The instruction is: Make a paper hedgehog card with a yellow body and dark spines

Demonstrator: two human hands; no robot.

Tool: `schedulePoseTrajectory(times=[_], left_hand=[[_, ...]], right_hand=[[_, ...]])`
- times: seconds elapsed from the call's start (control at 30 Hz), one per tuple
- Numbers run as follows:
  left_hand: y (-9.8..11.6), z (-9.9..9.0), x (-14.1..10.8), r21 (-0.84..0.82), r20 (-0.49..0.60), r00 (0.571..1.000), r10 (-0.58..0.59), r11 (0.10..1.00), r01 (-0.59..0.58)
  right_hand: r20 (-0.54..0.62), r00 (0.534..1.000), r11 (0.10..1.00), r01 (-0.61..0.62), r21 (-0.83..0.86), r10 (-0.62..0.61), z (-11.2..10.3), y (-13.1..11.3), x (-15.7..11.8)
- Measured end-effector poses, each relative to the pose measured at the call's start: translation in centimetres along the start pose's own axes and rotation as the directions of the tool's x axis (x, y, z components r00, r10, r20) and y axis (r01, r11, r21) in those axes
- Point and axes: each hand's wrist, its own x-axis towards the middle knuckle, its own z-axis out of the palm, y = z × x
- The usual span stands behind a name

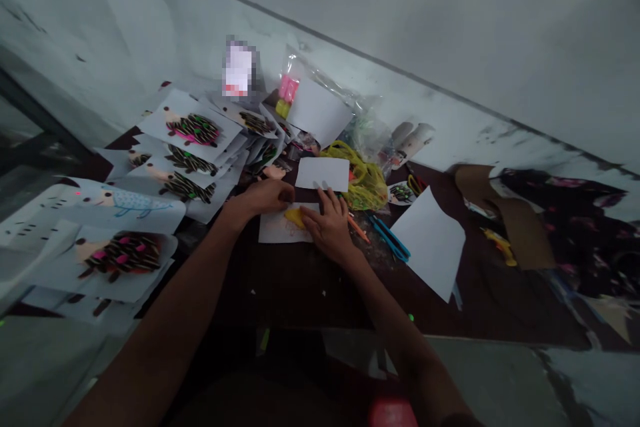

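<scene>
A small white sheet of paper (273,232) with an orange-brown drawing lies on the dark table before me. On it sits a flat yellow piece (295,217), whose material I cannot make out. My right hand (329,221) lies over the sheet's right side, fingers spread, its thumb at the yellow piece. At the sheet's upper left is my left hand (270,197), its fingers curled together; whatever they pinch is hidden. Just beyond both hands lies a blank white card (323,174), touched or nearly touched by my right fingertips.
Piled hedgehog pictures (193,128) cover the table's left side. Behind the card are a yellow mesh bag (367,180) and clear plastic bags. To the right lie an orange pencil (359,228), a blue tool (390,237), a white sheet (430,247) and dark floral cloth (575,220).
</scene>
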Motion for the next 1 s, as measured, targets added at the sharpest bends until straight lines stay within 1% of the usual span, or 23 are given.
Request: schedulePoseTrajectory(times=[0.13, 0.27, 0.4, 0.5, 0.6, 0.67, 0.77, 0.83, 0.9, 1.0], left_hand=[[-0.1, 0.0, 0.1, 0.000, 0.007, 1.000, 0.007, 1.000, -0.007], [-0.2, 0.1, 0.2, 0.007, 0.013, 1.000, 0.011, 1.000, -0.011], [-0.2, 0.1, 0.1, 0.007, 0.022, 1.000, 0.014, 1.000, -0.014], [-0.1, 0.1, 0.0, -0.002, 0.023, 1.000, -0.002, 1.000, 0.002], [-0.1, 0.1, 0.0, 0.002, -0.006, 0.999, -0.039, 0.999, 0.039], [-0.2, 0.1, 0.0, 0.010, -0.009, 0.998, -0.058, 0.998, 0.058], [-0.3, 0.0, 0.2, 0.011, 0.021, 0.997, -0.074, 0.997, 0.074], [-0.2, -0.1, 0.2, -0.002, 0.030, 0.996, -0.087, 0.996, 0.087], [0.0, -0.2, 0.3, -0.009, 0.027, 0.995, -0.096, 0.995, 0.097], [0.3, -0.4, 0.5, 0.012, 0.005, 0.996, -0.094, 0.995, 0.094]], right_hand=[[0.019, 1.000, 1.000, 0.021, -0.019, -0.020, 0.3, -0.2, 0.0], [0.024, 1.000, 0.999, 0.016, 0.030, -0.016, 0.7, -0.3, 0.2], [0.011, 1.000, 0.998, -0.003, 0.058, 0.003, 0.7, -0.5, 0.1], [0.004, 1.000, 1.000, 0.010, 0.029, -0.010, 0.7, -0.9, 0.1], [0.014, 0.999, 0.999, 0.042, 0.027, -0.042, 0.9, -1.1, 0.2], [-0.014, 0.999, 0.998, 0.039, 0.044, -0.039, 0.9, -0.8, 0.2], [-0.103, 0.994, 0.998, -0.022, 0.050, 0.027, 0.6, 0.3, 0.0], [-0.141, 0.988, 0.998, -0.054, 0.041, 0.059, 0.3, 1.1, -0.3], [-0.145, 0.988, 0.998, -0.053, 0.037, 0.058, 0.1, 1.6, -0.5], [-0.117, 0.993, 0.999, -0.018, 0.037, 0.022, 0.2, 1.8, -0.8]])
